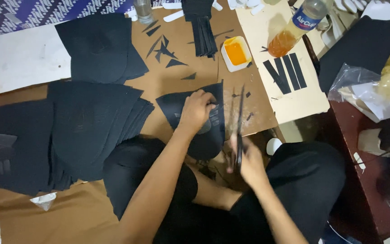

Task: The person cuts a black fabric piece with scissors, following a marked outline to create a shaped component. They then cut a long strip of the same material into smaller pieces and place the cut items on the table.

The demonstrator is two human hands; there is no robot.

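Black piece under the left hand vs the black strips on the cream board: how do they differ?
The curved black sheet piece is broad and rounded; the three black strips are narrow and straight. The piece is pressed down by the left hand; the strips lie untouched, side by side on the cream board. Both look like the same matte black material.

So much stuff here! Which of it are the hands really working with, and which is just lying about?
In hand:
- left hand pressing on a black cut piece
- right hand holding a thin black strip

Lying about:
- stacks of black sheets
- white tub of orange paste
- plastic bottle
- three black strips on cardboard
- black offcuts
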